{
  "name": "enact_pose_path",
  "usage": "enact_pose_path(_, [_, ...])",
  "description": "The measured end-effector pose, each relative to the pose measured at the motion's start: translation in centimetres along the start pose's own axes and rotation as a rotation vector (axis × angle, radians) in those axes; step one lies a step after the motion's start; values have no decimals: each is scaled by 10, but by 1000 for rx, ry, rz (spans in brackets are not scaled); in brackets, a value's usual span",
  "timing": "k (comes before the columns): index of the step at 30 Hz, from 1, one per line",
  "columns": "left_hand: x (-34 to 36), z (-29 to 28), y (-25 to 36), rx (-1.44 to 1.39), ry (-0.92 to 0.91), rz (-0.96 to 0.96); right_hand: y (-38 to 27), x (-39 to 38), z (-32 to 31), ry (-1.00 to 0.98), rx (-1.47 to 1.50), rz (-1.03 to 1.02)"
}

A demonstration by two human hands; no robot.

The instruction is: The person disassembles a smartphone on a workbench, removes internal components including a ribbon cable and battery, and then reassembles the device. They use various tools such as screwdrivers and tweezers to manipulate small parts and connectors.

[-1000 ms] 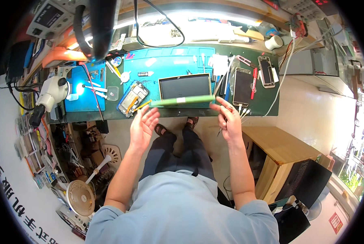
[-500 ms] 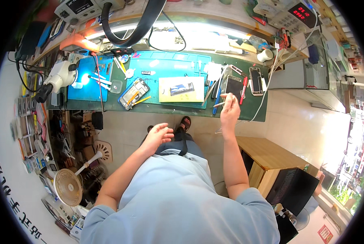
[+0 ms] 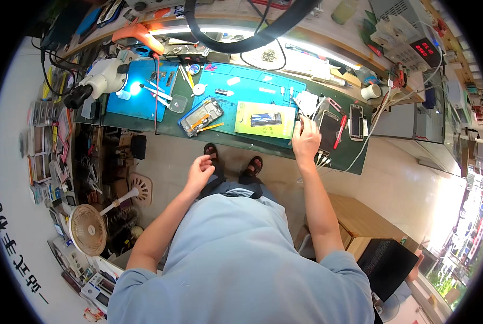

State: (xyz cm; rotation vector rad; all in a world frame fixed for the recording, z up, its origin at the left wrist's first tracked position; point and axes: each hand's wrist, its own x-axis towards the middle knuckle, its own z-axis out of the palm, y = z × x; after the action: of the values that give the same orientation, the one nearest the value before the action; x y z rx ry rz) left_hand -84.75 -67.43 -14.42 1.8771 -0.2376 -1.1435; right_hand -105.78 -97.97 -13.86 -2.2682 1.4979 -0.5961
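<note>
My right hand (image 3: pixel 306 139) is over the right part of the workbench, beside a yellow-green box (image 3: pixel 247 129). Its fingers point down, drawn together among slim tools; what they grip is hidden. On the box lies a small dark phone part (image 3: pixel 266 119). Just right of that hand is a dark-screened phone (image 3: pixel 328 129), with a red pen (image 3: pixel 340 132) alongside. My left hand (image 3: pixel 200 170) hangs in front of my body, short of the bench, its fingers loosely bent and holding nothing. An opened phone (image 3: pixel 201 116) with a yellow stick (image 3: pixel 211 127) lies left of the box.
A blue mat (image 3: pixel 225 81) covers much of the bench. At the left stands a microscope (image 3: pixel 104 78) with a bright light. Another phone (image 3: pixel 356 121) lies far right, near a white cable (image 3: pixel 368 135). A fan (image 3: pixel 87 229) and a wooden cabinet (image 3: pixel 360 216) flank me.
My right hand has gone from holding a pen-like tool above the bench's front edge down to the tools beside the box. My left hand's fingers have curled more. The whole view has shifted.
</note>
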Motion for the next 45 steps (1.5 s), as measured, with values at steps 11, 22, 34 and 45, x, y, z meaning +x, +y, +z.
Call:
enact_pose_path(11, [102, -46, 67, 1051, 253, 786, 0, -21, 4, -314, 791, 659])
enact_pose_path(22, [111, -55, 57, 1054, 310, 736, -37, -97, 40, -79, 635, 748])
enact_pose_path(34, [74, -52, 63, 723, 277, 470, -113, -128, 33, -549, 683, 290])
enact_pose_path(45, [-55, -32, 24, 267, 358, 300, -205, -96, 49, -1190, 706, 28])
